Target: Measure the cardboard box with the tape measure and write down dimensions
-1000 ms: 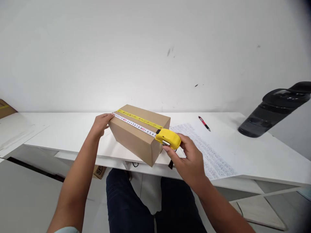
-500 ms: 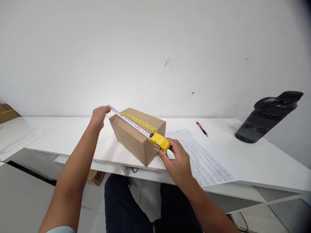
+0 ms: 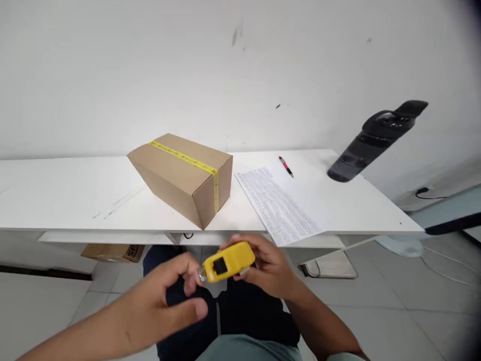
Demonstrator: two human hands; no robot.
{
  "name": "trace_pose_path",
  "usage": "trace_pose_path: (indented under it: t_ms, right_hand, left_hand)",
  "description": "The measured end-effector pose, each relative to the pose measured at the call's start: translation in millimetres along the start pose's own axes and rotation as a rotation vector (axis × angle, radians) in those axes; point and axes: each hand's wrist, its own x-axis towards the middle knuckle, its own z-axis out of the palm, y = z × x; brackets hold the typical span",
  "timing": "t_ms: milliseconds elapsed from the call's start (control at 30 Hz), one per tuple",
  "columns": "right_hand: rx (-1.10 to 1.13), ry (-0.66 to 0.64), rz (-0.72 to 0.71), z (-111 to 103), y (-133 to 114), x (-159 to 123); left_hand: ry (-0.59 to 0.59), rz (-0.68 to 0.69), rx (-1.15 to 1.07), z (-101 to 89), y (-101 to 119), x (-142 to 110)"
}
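Tape measure [image 3: 237, 258], yellow-cased, is grasped in the fingers of the right hand [image 3: 268, 268], above the person's lap [image 3: 259, 311]; fingertips of the left hand [image 3: 161, 303] meet its metal end hook [image 3: 202, 274], thumb apart, though I cannot tell whether they grip it. Cardboard box [image 3: 169, 168] rests on the white desk [image 3: 75, 190], left of text-covered paper [image 3: 278, 205]

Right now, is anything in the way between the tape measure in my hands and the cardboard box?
Nothing visible blocks the tape measure from the cardboard box; the front edge of the white table merely runs between them.
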Motion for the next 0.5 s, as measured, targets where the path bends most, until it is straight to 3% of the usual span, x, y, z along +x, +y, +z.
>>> trace_pose_path:
  t_ms: [33, 100, 167, 200, 267, 367, 433, 500]
  right_hand:
    - [0.032, -0.027, 0.037, -1, 2, -6]
    - [0.109, 0.037, 0.130, -7, 10, -15]
    - [0.160, 0.208, 0.200, -17, 19, -19]
    - [0.176, 0.297, 0.220, -23, 23, -19]
    - [0.198, 0.434, 0.252, -35, 29, -17]
    - [0.222, 0.573, 0.306, -43, 35, -13]
    - [0.233, 0.624, 0.342, -44, 39, -12]
    - [0.244, 0.654, 0.386, -46, 43, -13]
  left_hand:
    - [-0.085, 0.000, -0.010, 8.0, -6, 1]
    - [-0.192, 0.041, -0.002, 22.2, -15, 5]
    - [-0.131, 0.179, 0.090, 32.7, -21, 13]
    - [-0.021, 0.264, 0.177, 35.9, -21, 19]
    - [0.327, 0.389, 0.394, 37.1, -16, 39]
    - [0.834, 0.382, 0.625, 26.7, -1, 78]
    - [1.010, 0.329, 0.695, 14.1, 5, 101]
    - [1.045, 0.296, 0.767, 0.3, 5, 113]
